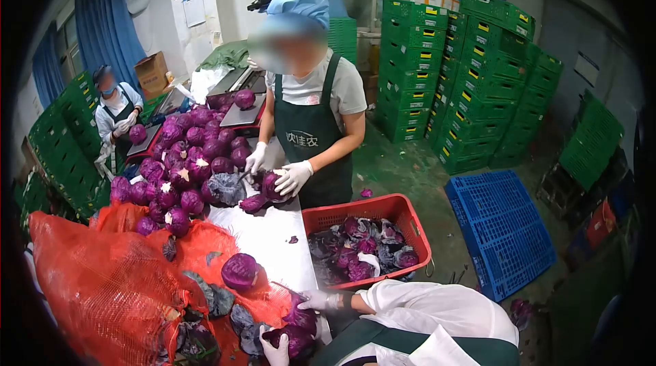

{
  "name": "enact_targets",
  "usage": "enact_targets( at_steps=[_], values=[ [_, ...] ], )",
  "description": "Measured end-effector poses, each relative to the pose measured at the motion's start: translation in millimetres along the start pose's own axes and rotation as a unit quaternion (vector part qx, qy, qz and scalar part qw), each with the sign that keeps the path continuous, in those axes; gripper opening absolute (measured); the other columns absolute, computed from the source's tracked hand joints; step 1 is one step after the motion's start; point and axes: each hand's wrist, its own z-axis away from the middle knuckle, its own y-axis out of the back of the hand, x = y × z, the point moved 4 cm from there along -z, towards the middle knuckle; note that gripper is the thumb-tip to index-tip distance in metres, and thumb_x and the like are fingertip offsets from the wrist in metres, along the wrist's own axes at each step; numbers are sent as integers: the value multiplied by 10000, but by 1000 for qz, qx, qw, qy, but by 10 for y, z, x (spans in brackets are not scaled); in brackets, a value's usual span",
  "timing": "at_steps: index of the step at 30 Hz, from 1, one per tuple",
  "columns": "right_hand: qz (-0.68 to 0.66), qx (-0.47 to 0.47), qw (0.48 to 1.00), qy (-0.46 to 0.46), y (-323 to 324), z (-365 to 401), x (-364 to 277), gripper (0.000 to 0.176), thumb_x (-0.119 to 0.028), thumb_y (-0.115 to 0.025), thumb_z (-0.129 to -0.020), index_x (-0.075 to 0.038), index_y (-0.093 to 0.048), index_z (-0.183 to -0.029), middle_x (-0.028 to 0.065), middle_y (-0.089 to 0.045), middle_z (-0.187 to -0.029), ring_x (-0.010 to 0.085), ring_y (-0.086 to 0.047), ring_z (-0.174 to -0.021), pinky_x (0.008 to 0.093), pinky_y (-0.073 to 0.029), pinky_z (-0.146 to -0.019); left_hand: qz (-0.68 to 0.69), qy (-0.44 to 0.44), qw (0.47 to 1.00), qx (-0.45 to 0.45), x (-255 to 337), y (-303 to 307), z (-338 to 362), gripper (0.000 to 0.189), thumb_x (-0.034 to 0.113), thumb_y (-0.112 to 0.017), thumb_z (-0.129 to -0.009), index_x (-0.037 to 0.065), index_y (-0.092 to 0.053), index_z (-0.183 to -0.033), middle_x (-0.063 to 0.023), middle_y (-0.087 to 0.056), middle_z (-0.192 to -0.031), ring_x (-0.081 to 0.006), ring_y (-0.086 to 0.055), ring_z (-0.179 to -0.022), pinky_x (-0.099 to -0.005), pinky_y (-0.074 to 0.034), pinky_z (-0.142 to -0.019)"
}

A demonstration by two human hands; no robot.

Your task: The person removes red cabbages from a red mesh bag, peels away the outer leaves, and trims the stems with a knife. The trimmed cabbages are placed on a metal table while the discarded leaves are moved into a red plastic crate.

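Below the table's near end, my left hand (pixel 275 348), in a white glove, grips a purple cabbage (pixel 295 340) from its left side. My right hand (pixel 321 300), also gloved, is closed on a thin, dark knife (pixel 287 289), partly hidden by the fingers. Beneath that hand, loose purple leaves (pixel 301 316) touch the cabbage. Another whole purple cabbage (pixel 240 272) rests on red mesh (pixel 266 301) up and to the left. Dull outer leaves (pixel 244 325) lie left of my left hand.
Across the white table (pixel 270 236), a co-worker (pixel 311 113) handles a cabbage beside a large cabbage pile (pixel 195 137). A red crate (pixel 417 229) holds leaves. A blue pallet (pixel 502 229) and green crates (pixel 413 69) stand right. Another co-worker (pixel 119 110) is far left.
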Motion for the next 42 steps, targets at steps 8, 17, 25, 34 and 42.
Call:
enact_targets(
  at_steps=[8, 17, 25, 34, 42],
  values=[
    [83, 37, 994, 66, 59, -36, 5, 501, -221, -645, -833, -53, -481, -1276, 47, -625, -887, 99, -500, -530, 252, -429, -443, -23, 6, 999, 27, 2, -5, -35, 567, 144, -657, -841, -47, -379, -1296, -170, -532, -1153, -261, -500, -1079, -350, -371, -984],
    [75, -20, 997, 5, 75, 65, -129, 670, -207, -633, -837, -31, -315, -1400, 97, -524, -1282, 132, -574, -849, 274, -487, -558, -3, 57, 998, 11, -125, 19, -21, 639, 174, -689, -818, 38, -361, -1349, -123, -536, -1178, -233, -514, -1081, -323, -428, -921],
    [84, 70, 994, 10, 353, 223, -167, 573, -240, -668, -819, -14, -452, -1299, 82, -619, -1019, 104, -552, -598, 262, -487, -524, -14, 73, 997, -13, -264, 113, 14, 591, 142, -635, -858, 64, -350, -1370, -124, -521, -1234, -213, -526, -1079, -295, -436, -906],
    [142, 59, 988, -26, 398, 328, -339, 569, -346, -674, -810, 7, -493, -1218, 124, -639, -965, 192, -623, -705, 311, -521, -597, -68, 162, 968, 177, -75, 85, 271, 512, 329, -683, -809, -66, -545, -1104, -236, -567, -1089, -354, -512, -1024, -387, -393, -938],
    [333, 6, 928, 167, -143, 814, -1136, 596, -422, -637, -817, -32, -503, -1247, 185, -627, -1067, 266, -613, -1006, 334, -500, -819, -232, 14, 957, 172, 122, -259, 441, 901, 282, -798, -604, -8, -348, -1329, -241, -372, -1312, -408, -342, -1231, -494, -305, -1014]
  ],
)
